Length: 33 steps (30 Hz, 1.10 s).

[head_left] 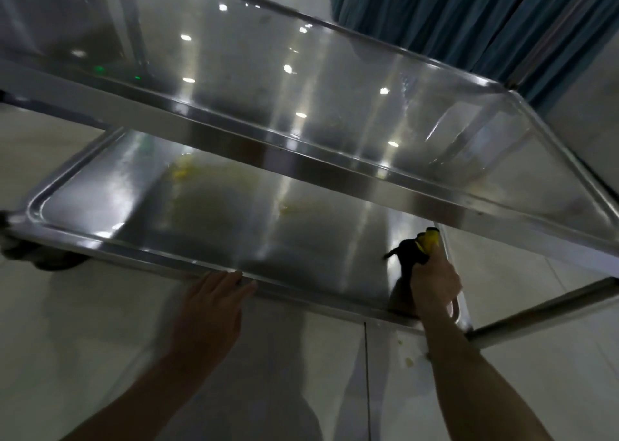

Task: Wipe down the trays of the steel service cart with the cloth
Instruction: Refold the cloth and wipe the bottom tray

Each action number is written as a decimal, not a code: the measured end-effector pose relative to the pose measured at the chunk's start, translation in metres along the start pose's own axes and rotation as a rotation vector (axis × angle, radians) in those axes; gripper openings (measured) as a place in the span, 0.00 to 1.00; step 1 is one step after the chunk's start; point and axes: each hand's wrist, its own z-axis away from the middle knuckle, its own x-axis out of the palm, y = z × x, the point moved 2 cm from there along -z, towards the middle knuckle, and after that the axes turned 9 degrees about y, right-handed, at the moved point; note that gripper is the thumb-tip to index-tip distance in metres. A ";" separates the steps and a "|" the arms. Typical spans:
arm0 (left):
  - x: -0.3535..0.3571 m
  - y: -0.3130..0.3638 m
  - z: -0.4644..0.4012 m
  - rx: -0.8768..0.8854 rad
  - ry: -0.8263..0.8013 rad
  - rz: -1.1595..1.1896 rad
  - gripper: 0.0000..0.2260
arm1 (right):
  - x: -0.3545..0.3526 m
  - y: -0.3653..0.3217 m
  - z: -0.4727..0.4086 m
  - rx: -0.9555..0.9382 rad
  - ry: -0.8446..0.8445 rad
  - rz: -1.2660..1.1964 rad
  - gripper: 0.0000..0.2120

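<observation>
we count two steel trays, upper (335, 82) and lower (201, 219), two bare hands, left (214, 293) and right (435, 283), one spray bottle (415, 249), one wheel (43, 256).

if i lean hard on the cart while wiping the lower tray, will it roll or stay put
The cart would probably roll: a caster shows under its left corner, on glossy tile. The left hand resting on the lower tray rim likely steadies it. The right hand grips the cloth, so sideways strokes may nudge it.
</observation>
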 end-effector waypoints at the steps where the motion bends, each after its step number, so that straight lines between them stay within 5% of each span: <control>1: -0.002 -0.001 -0.001 0.000 -0.022 0.010 0.24 | 0.003 -0.014 0.007 -0.033 -0.029 0.000 0.20; 7: -0.036 -0.024 -0.022 0.221 -0.223 -0.032 0.24 | 0.024 -0.138 0.066 -0.303 -0.255 0.062 0.22; 13: -0.103 -0.069 -0.043 0.406 -0.199 -0.165 0.22 | 0.032 -0.248 0.163 -0.602 -0.357 -0.036 0.24; 15: -0.118 -0.094 -0.043 0.345 -0.469 -0.247 0.26 | 0.033 -0.260 0.187 -0.647 -0.421 -0.118 0.29; 19: -0.147 -0.130 -0.045 0.348 -0.628 -0.352 0.30 | 0.026 -0.246 0.188 -0.627 -0.486 -0.130 0.31; 23: -0.149 -0.146 -0.041 0.395 -0.448 -0.313 0.28 | 0.017 -0.195 0.156 -0.479 -0.382 -0.120 0.28; 29: -0.104 -0.187 -0.025 0.258 -0.381 -0.356 0.41 | 0.019 -0.137 0.117 -0.130 -0.228 -0.064 0.27; 33: -0.084 -0.212 -0.007 0.136 -0.387 -0.276 0.32 | 0.021 -0.158 0.128 -0.050 -0.174 -0.056 0.25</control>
